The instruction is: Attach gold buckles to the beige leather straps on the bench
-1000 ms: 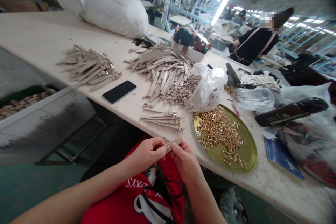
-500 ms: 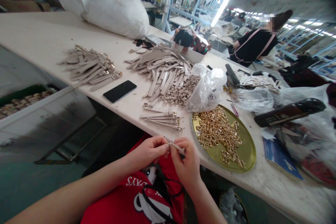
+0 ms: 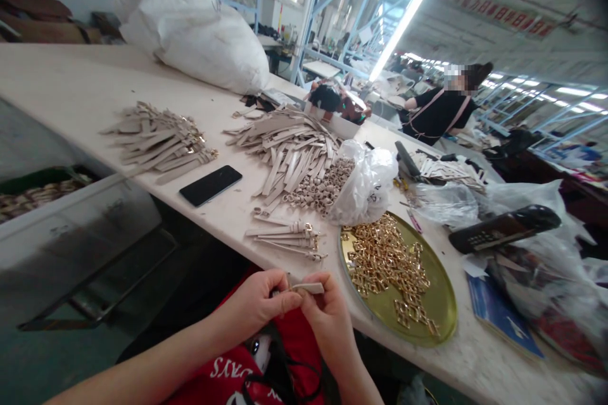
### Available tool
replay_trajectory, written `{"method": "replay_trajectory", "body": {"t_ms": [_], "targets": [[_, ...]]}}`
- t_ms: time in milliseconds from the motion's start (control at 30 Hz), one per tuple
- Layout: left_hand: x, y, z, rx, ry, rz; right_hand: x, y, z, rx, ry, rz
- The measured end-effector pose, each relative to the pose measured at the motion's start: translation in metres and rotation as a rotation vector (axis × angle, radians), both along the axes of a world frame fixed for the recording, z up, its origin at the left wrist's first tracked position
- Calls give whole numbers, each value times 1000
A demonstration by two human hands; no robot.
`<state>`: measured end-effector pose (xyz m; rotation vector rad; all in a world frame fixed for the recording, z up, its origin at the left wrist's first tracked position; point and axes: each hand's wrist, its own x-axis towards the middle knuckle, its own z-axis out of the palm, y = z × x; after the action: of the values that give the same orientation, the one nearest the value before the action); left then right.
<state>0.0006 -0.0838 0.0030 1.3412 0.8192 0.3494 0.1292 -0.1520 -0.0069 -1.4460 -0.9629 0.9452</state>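
Observation:
Just off the table's near edge, both hands meet over a short beige leather strap (image 3: 311, 288). My right hand (image 3: 329, 311) pinches the strap between thumb and fingers, its pale end sticking out. My left hand (image 3: 268, 296) is closed at the strap's other end, where the fingers hide most of it. Beyond them lies a small row of buckled straps (image 3: 287, 239) with gold buckles. To the right, a round gold tray (image 3: 439, 304) holds a heap of gold buckles (image 3: 387, 259).
Loose beige straps (image 3: 285, 139) and small leather loops (image 3: 320, 190) are piled behind, beside a clear plastic bag (image 3: 365, 186). A black phone (image 3: 211, 185) lies left, near finished straps (image 3: 161, 139). A dark bottle-like object (image 3: 503, 228) is at right. A person (image 3: 437, 111) stands beyond the table.
The view has tilted up a little, so everything sits lower. The strap's end now points right between my fingers and shows more; both hands still hold it.

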Motion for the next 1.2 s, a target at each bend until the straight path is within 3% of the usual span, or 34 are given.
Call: {"method": "replay_trajectory", "body": {"t_ms": [133, 233, 267, 333, 400, 500, 567, 667, 767, 800, 867, 967, 1200], "targets": [[4, 19, -6, -34, -49, 75, 13, 17, 8, -24, 64, 169], [8, 33, -5, -15, -95, 34, 38, 49, 12, -13, 7, 267], [10, 37, -4, 2, -95, 18, 49, 65, 10, -14, -70, 252], [14, 46, -4, 22, -70, 33, 70, 101, 3, -3, -315, 67], [19, 54, -5, 32, -40, 92, 86, 139, -9, -72, -616, -30], [22, 63, -12, 29, -34, 126, 98, 181, -27, -114, -699, -79], [22, 69, -17, 27, -33, 136, 100, 194, -33, -120, -692, -90], [20, 77, -19, 33, -13, 168, 102, 190, -31, -103, -660, -87], [23, 84, -15, 68, 1, 232, 95, 166, -18, -91, -544, -10], [25, 85, -13, 85, -2, 252, 90, 155, -13, -96, -452, 44], [28, 85, -9, 115, -13, 253, 77, 134, -3, -116, -68, 184], [28, 78, -4, 164, 10, 175, 56, 107, 5, -92, 224, 158], [9, 55, 17, 337, 198, 6, 44, 70, 12, -83, 53, 162]]}}
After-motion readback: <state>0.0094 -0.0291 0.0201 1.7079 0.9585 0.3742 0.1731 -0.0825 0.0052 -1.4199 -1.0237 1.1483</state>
